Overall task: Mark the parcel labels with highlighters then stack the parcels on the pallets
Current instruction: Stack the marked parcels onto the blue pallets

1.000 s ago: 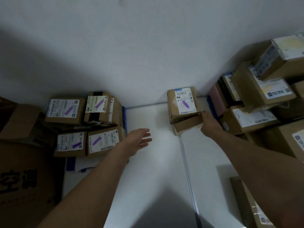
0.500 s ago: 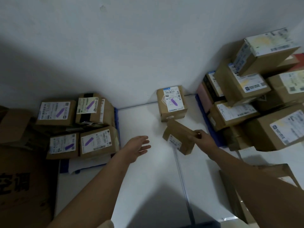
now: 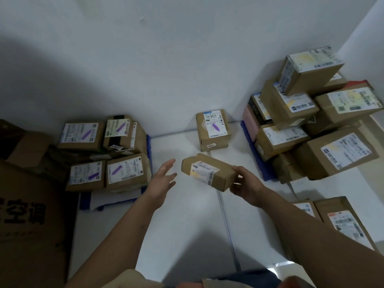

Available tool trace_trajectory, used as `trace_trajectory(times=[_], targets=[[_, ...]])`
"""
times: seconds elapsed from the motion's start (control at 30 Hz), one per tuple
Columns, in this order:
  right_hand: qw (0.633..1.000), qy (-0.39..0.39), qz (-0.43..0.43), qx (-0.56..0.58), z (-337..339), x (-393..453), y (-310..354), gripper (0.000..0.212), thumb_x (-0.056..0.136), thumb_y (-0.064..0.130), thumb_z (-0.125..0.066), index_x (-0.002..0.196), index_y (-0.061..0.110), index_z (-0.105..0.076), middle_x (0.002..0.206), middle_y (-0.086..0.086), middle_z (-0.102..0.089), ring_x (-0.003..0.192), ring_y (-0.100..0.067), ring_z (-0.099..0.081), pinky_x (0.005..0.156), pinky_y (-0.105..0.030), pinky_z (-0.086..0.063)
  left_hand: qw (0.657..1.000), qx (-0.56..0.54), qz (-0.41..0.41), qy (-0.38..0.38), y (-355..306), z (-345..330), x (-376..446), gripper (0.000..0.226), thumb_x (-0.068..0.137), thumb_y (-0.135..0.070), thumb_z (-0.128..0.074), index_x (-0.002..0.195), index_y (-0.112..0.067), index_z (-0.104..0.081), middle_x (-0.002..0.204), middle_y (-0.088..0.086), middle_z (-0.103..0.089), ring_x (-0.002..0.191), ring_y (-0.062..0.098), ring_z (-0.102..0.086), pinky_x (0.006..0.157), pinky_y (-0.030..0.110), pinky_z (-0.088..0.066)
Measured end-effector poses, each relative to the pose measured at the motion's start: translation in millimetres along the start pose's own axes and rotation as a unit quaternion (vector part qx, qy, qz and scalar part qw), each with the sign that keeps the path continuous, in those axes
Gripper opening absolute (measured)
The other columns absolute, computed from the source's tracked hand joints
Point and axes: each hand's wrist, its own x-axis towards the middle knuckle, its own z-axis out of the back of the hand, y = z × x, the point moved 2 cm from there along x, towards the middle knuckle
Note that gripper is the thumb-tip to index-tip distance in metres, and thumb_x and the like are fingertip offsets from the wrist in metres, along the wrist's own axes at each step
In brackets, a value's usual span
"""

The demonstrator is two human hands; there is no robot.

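- Right hand (image 3: 246,185) has got hold of the small flat brown cardboard parcel (image 3: 208,171), fingers curled round its right-hand end, holding it up off the white floor (image 3: 187,215) with the label side facing up and the whole thing tilted a bit.
- That parcel's white label (image 3: 202,171) has a yellowish patch on it, but it's too blurry to read anything.
- Left hand (image 3: 163,180) is empty, fingers straight and spread, sitting at about 9 o'clock from the parcel, close to its left end but not touching.
- So the two hands are apart with the parcel between them, gripped only from the right.
- At 12 o'clock from the held parcel, an upright brown cardboard box (image 3: 213,129) stands on the floor against the white wall (image 3: 166,59), with a purple streak across its label.
- Out at 9 o'clock, a cluster of brown boxes with purple-marked labels (image 3: 104,152) sits on a blue pallet (image 3: 148,150).
- At 2 o'clock there's a taller heap of brown boxes with yellow-marked labels (image 3: 311,121) on another blue pallet (image 3: 255,154).
- At 8 o'clock, a big brown carton with black printed characters (image 3: 27,215).
- At 4 o'clock, two more brown labelled boxes (image 3: 336,219) behind the right forearm.
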Motion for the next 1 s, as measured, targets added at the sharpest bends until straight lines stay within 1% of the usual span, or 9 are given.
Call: trace_trajectory(times=[0.1, 0.17, 0.23, 0.33, 0.43, 0.67, 0.77, 0.87, 1.0], targets=[[0.998, 0.030, -0.044, 0.022, -7, -11, 0, 0.030, 0.092, 0.033, -0.054, 0.106, 0.010, -0.068, 0.091, -0.013, -0.059, 0.069, -0.018, -0.050, 0.059, -0.025, -0.048, 0.992, 0.069, -0.041, 0.095, -20, 2, -13, 0.086, 0.088, 0.019, -0.043, 0.137, -0.052, -0.045, 0.155, -0.012, -0.031, 0.131, 0.015, -0.045, 0.099, 0.027, -0.043], [0.995, 0.075, -0.069, 0.013, -11, -14, -1, 0.043, 0.088, 0.036, -0.057, 0.118, 0.007, -0.066, 0.094, -0.015, -0.056, 0.067, -0.017, -0.048, 0.059, -0.024, -0.046, 0.983, 0.104, -0.057, 0.141, -30, 0, -18, 0.091, 0.087, 0.017, -0.054, 0.140, -0.056, -0.040, 0.155, -0.009, -0.031, 0.135, 0.016, -0.040, 0.091, 0.020, -0.044], [0.989, 0.117, -0.086, -0.008, -15, -18, -2, 0.057, 0.086, 0.043, -0.058, 0.131, 0.007, -0.060, 0.094, -0.013, -0.055, 0.067, -0.015, -0.046, 0.059, -0.022, -0.044, 0.976, 0.125, -0.084, 0.155, -37, -4, -20, 0.087, 0.085, 0.010, -0.065, 0.141, -0.052, -0.039, 0.158, -0.012, -0.026, 0.140, 0.012, -0.035, 0.093, 0.015, -0.043], [0.986, 0.128, -0.100, -0.020, -20, -23, -4, 0.060, 0.090, 0.054, -0.053, 0.132, 0.011, -0.060, 0.083, -0.008, -0.054, 0.062, -0.011, -0.042, 0.055, -0.019, -0.041, 0.972, 0.133, -0.091, 0.172, -41, -8, -23, 0.071, 0.084, -0.007, -0.075, 0.140, -0.039, -0.045, 0.143, -0.012, -0.053, 0.135, 0.010, -0.045, 0.112, 0.033, -0.038], [0.990, 0.091, -0.104, -0.040, -23, -27, -4, 0.059, 0.096, 0.054, -0.043, 0.134, 0.011, -0.057, 0.075, -0.007, -0.053, 0.058, -0.010, -0.042, 0.051, -0.018, -0.040, 0.970, 0.145, -0.078, 0.178, -40, -8, -30, 0.061, 0.085, -0.011, -0.075, 0.133, -0.039, -0.052, 0.129, -0.015, -0.064, 0.125, 0.007, -0.053, 0.110, 0.034, -0.038], [0.991, 0.057, -0.109, -0.062, -31, -37, -10, 0.054, 0.099, 0.051, -0.038, 0.127, 0.009, -0.058, 0.073, -0.010, -0.056, 0.056, -0.013, -0.047, 0.052, -0.020, -0.043, 0.976, 0.115, -0.048, 0.179, -27, -3, -37, 0.058, 0.084, -0.009, -0.075, 0.130, -0.038, -0.054, 0.128, -0.011, -0.065, 0.125, 0.013, -0.055, 0.107, 0.033, -0.041], [0.993, 0.026, -0.079, -0.086, -34, -43, -10, 0.049, 0.100, 0.050, -0.043, 0.123, 0.010, -0.059, 0.093, -0.012, -0.067, 0.079, -0.021, -0.063, 0.067, -0.028, -0.053, 0.979, 0.103, -0.031, 0.171, -24, 0, -35, 0.056, 0.084, -0.013, -0.076, 0.129, -0.037, -0.054, 0.128, -0.007, -0.065, 0.122, 0.014, -0.057, 0.106, 0.035, -0.045], [0.998, 0.005, -0.033, -0.050, -34, -48, -10, 0.046, 0.099, 0.054, -0.045, 0.121, 0.015, -0.057, 0.121, -0.010, -0.063, 0.110, -0.028, -0.062, 0.086, -0.036, -0.054, 0.990, 0.036, 0.020, 0.133, -24, -1, -32, 0.050, 0.085, -0.025, -0.076, 0.130, -0.028, -0.055, 0.128, -0.001, -0.066, 0.118, 0.017, -0.060, 0.103, 0.036, -0.048], [0.999, 0.026, 0.029, 0.016, -32, -58, 2, 0.043, 0.097, 0.051, -0.050, 0.129, 0.022, -0.052, 0.131, -0.009, -0.058, 0.118, -0.027, -0.059, 0.093, -0.037, -0.052, 0.991, -0.044, 0.056, 0.115, -35, -20, -25, 0.054, 0.081, -0.035, -0.077, 0.130, -0.023, -0.058, 0.124, 0.003, -0.067, 0.118, 0.021, -0.060, 0.103, 0.038, -0.049]])
